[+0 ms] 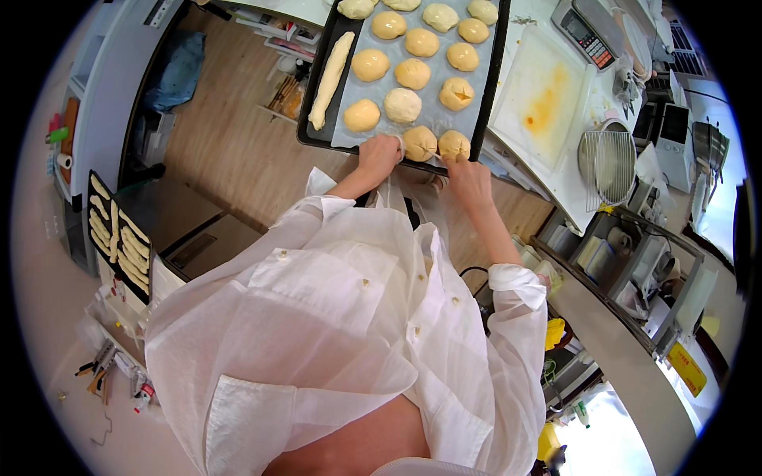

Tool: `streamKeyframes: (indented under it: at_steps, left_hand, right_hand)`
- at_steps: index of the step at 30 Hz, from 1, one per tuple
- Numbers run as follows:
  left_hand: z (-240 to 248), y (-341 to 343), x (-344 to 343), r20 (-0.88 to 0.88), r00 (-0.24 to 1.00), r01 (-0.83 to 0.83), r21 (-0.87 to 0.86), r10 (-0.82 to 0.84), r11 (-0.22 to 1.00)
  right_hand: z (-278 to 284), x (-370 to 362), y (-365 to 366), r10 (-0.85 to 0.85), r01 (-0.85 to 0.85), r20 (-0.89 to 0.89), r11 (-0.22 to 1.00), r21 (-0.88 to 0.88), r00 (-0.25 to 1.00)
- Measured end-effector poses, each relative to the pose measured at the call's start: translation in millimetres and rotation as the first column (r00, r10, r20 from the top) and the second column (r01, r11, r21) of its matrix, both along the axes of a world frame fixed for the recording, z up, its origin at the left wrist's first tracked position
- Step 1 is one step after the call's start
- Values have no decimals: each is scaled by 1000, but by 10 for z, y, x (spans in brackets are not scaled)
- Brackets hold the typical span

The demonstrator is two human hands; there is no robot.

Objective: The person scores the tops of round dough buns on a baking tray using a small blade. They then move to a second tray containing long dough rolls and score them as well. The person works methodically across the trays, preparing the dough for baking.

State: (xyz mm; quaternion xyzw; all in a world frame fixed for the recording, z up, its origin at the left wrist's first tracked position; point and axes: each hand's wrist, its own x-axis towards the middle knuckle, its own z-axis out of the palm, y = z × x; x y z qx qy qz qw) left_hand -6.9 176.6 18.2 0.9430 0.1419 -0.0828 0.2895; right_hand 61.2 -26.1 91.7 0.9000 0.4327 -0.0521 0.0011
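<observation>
A dark baking tray (305, 131) lined with pale paper bears rows of round, glossy dough buns (413, 74) and one long twisted dough strip (329, 79) along its left side. My left hand (379, 155) is closed at the tray's near edge, its fingers curled around the rim. At the near right corner my right hand (468, 176) is closed by the nearest right bun (454, 145). A thin pale thing shows at its fingertips, too small to name. Cut lines mark this bun and its left neighbour (420, 143); another bun (457, 94) farther up has an open slit.
On the right counter lie a white board (544, 87) with a yellow-orange smear, a scale (589, 36) and a wire rack (608, 165) over a bowl. A second tray (119, 238) of dough strips stands at the left. Open shelving (623, 262) is at the right.
</observation>
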Motion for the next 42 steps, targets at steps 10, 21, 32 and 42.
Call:
streamKeyframes:
  at_steps: [10,21,32,42]
  left_hand:
    - [0,26,25,-13,1000,-12,-15,12,1000]
    - [469,391,-36,199,950,-241,-26,241,970]
    - [53,447,453,225,972,-115,178,73,977]
    - [74,465,426,226,970,-120,147,85,982]
  right_hand:
    - [171,-19,29,-49,50,-9,993,111,999]
    - [178,204,922,-342,356,-193,933,45,920]
    - [-91,-60,1110,-387,396,-208,918,5,898]
    - [-1,80,910,-236,238,-33,961,138,971]
